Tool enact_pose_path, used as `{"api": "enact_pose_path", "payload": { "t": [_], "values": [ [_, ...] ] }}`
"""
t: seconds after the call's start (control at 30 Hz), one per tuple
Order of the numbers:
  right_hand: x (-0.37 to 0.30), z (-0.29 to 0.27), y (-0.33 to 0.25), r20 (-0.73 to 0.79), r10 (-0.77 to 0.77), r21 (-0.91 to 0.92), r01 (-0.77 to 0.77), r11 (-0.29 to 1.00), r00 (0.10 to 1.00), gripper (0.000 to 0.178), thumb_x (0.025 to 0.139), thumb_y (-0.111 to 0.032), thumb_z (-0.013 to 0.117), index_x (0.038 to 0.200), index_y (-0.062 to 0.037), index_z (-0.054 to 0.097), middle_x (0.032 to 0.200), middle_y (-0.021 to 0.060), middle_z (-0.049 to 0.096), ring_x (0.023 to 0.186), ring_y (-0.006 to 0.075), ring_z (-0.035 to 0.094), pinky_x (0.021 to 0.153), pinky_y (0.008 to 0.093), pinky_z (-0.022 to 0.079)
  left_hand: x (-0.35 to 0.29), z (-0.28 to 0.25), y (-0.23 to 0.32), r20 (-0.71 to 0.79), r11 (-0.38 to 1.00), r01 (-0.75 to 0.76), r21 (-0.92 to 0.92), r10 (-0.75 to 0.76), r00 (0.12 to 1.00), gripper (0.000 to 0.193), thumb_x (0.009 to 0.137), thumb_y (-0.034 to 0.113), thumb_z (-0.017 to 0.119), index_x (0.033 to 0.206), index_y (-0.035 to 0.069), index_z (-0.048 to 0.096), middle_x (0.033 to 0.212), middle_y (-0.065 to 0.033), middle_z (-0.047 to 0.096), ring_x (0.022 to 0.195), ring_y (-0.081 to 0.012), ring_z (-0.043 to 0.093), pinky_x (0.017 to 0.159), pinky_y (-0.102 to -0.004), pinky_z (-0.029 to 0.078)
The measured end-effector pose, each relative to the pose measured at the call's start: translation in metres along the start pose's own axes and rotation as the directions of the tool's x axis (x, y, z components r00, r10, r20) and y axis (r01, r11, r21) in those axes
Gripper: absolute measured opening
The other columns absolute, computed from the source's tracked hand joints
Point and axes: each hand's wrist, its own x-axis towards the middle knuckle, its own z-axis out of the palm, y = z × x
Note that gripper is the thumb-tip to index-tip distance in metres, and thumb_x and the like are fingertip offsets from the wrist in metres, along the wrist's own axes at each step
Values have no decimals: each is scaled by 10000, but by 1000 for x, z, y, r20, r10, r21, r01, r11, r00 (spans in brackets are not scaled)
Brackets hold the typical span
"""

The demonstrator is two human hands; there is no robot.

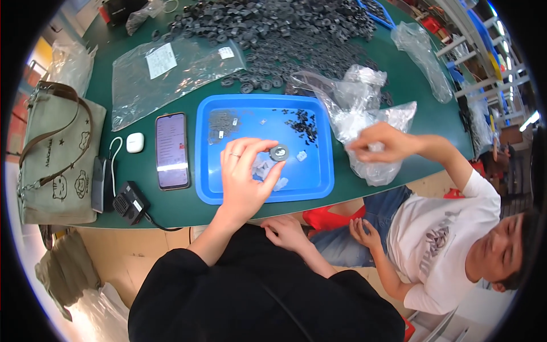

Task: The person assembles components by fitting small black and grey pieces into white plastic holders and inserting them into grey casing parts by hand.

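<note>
My left hand (244, 174) is raised over the blue tray (206, 188). Its thumb and fingertips pinch a small round black plastic part (279, 153) by the rim, with a pale mark in its middle. Below the table's front edge, near my lap, rests my right hand (286, 232); its fingers are loosely bent and apart, and nothing shows in them. In the tray lie small grey pieces (222, 122) at the far left, a scatter of tiny black pieces (303, 125) at the far right, and clear plastic bits (280, 183) partly hidden behind my left hand.
Heaps of black plastic parts (268, 25) cover the green table's (137, 154) far side. A clear bag (171, 74), a phone (171, 151), a white earbud case (135, 142) and a tote bag (60, 165) lie left. At right, a person's hand (384, 142) is over crumpled plastic (364, 108).
</note>
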Motion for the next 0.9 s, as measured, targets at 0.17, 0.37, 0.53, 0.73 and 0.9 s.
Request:
{"api": "enact_pose_path", "payload": {
  "t": [0.17,0.37,0.53,0.73,0.9],
  "values": [
    [46,-71,-59,-235,38,401,61,914,971,102,764,34,619,847,-10,658,692,65,627,564,122,597,520,233,460,-4,-42,-14,5,998,33,59,-34,999,314,685,93,769,971,97,641,962,-51,599,947,-253,541,846,-349,404],
    [117,-99,-88,-218,393,731,-117,673,893,160,871,-70,608,1011,7,602,711,57,634,603,92,592,530,232,459,-5,-69,-23,257,990,-128,52,110,960,323,666,92,773,955,120,631,972,-27,635,978,-254,560,862,-367,392],
    [135,-99,-75,255,195,750,-321,579,947,224,944,-188,531,1016,22,563,716,66,627,616,104,595,549,238,490,-4,-64,-29,285,964,-241,109,201,937,348,631,95,774,946,133,630,943,1,639,939,-228,575,859,-360,374],
    [140,-101,-63,206,238,606,-315,730,949,216,921,-179,547,979,26,582,650,78,625,571,105,584,534,263,471,-2,-46,-44,290,952,-280,125,235,928,346,651,86,761,966,114,620,958,-15,632,952,-242,568,864,-371,377],
    [127,-126,-43,-123,470,509,-351,786,874,229,883,-190,587,940,32,604,624,73,615,562,111,582,528,267,448,5,-48,-49,355,975,-108,195,33,934,349,705,111,743,1024,82,605,1020,-73,604,991,-285,544,877,-373,393]
  ]
}}
